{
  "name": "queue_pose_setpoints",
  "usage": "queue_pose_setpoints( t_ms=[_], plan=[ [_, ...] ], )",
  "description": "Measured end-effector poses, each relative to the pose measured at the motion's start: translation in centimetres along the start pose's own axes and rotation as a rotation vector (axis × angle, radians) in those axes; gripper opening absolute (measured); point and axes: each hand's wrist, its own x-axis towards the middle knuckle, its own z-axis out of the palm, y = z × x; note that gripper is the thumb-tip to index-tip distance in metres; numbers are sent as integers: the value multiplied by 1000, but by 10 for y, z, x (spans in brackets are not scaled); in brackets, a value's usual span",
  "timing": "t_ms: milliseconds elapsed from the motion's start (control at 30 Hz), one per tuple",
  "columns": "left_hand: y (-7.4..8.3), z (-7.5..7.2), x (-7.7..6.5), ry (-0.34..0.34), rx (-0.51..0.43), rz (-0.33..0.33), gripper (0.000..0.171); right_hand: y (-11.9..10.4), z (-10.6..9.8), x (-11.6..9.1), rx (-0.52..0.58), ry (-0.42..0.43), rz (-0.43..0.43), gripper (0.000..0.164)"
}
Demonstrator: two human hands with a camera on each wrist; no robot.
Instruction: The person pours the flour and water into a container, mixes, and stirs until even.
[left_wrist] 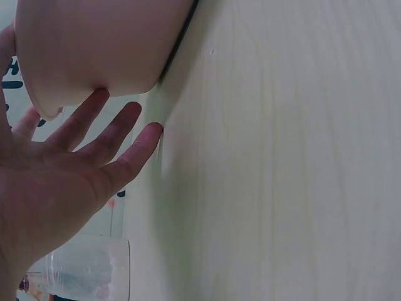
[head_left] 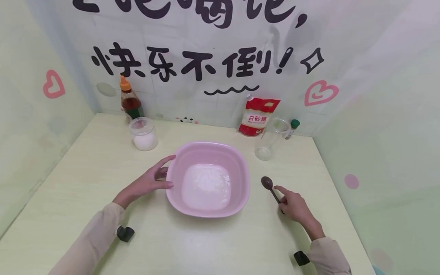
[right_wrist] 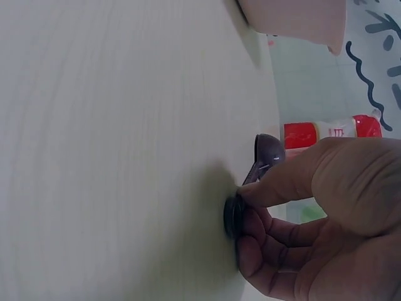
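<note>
A pink plastic basin (head_left: 242,168) stands mid-table with a patch of white powder (head_left: 209,179) on its bottom. My left hand (head_left: 152,178) is at the basin's left side, thumb and index finger touching the rim. Seen in the left wrist view, that hand's fingers are spread and fairly straight, one fingertip against the basin's outer wall. To the right of the basin, my right hand (head_left: 293,205) pinches the handle of a dark brown spoon (head_left: 267,183). The spoon lies low over the tabletop, its bowl pointing away from me; the right wrist view shows thumb and fingers around the handle end.
Behind the basin to the left are a lidded clear jar of white powder (head_left: 144,139) and an orange-capped sauce bottle (head_left: 131,103). At the back right stand a red sugar bag (head_left: 256,118), a clear cup (head_left: 269,141) and a small green-capped bottle (head_left: 293,128). Walls enclose the table.
</note>
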Motion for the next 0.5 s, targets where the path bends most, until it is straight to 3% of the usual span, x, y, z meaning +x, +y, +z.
queue_pose_setpoints(
  t_ms=[500],
  plan=[
    [0,-1,0,-6,-2,4,91,3,1,1,-91,-9,-69,56]
  ],
)
